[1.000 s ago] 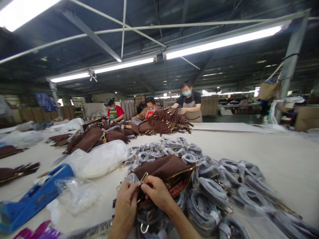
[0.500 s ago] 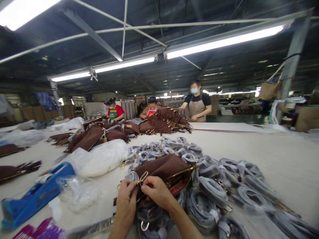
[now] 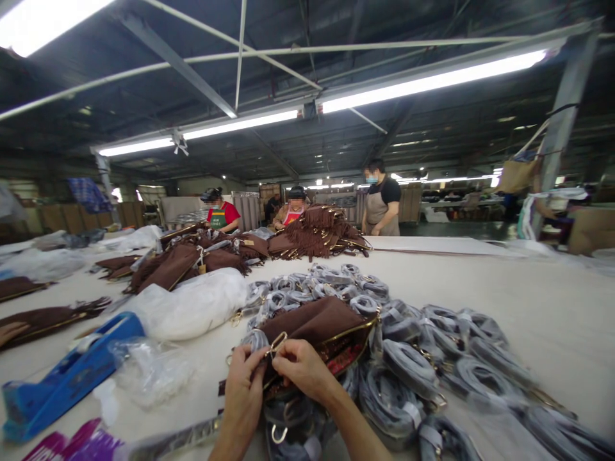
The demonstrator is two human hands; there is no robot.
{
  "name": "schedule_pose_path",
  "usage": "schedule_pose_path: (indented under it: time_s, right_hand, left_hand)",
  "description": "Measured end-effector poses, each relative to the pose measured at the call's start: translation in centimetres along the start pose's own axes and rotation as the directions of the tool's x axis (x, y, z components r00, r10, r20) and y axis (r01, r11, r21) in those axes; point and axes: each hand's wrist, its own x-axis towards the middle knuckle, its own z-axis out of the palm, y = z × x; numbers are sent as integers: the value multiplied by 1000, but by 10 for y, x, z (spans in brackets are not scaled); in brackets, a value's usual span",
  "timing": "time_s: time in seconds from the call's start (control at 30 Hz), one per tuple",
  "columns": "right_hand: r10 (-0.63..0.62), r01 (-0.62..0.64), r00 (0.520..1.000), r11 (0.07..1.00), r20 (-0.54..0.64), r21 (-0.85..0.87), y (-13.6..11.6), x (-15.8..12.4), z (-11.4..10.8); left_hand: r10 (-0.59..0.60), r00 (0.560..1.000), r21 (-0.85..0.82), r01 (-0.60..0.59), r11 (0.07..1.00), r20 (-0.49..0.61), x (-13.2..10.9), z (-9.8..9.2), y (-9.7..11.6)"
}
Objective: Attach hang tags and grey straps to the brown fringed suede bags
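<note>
A brown bag (image 3: 314,320) with a gold zipper lies before me on a heap of wrapped straps. Its zipper is open, and red patterned lining (image 3: 342,360) shows inside. At the bag's left end, a gold snap hook (image 3: 277,344) stands up between my two hands. My left hand (image 3: 246,378) is closed, its thumb and finger pinching the hook's lower part. Closed in a pinch just right of the hook, my right hand (image 3: 303,368) hides whatever small part lies between its fingertips. A coiled strap in grey wrapping (image 3: 255,339) sits behind my left fingers.
Coiled wrapped straps (image 3: 406,365) spread to the right and behind. Left are a blue tape dispenser (image 3: 72,378) and a white plastic bag (image 3: 192,304). Fringed brown bags (image 3: 317,234) are piled farther back. Co-workers (image 3: 382,198) stand beyond; another person's hand (image 3: 12,331) is at the left edge.
My hands have barely moved. At the left edge, another person's hand has appeared on a brown bag, which now reaches farther right. The standing co-worker has turned aside and drawn an arm back from the pile.
</note>
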Motion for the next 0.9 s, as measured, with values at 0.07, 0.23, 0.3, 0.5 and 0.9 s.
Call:
schedule_pose_path:
  time_s: [0.07,0.23,0.3,0.5,0.9]
  right_hand:
    - [1,-1,1000,1000,3,3,0,0,0]
    - [5,-5,999,1000,42,15,0,0,-2]
    - [-1,1,999,1000,41,17,2,0,-2]
    - [-47,47,999,999,-10,10,6,3,2]
    - [-81,72,990,994,-119,-77,9,2,9]
  left_hand:
    - [1,1000,-3,-1,1000,10,0,0,0]
    - [-15,1000,-2,15,1000,11,1,-2,1]
    - [-12,1000,0,12,1000,20,1,-2,1]
    - [-3,999,-22,4,1000,53,-2,-2,2]
    - [-338,918,-192,377,906,207,16,-10,24]
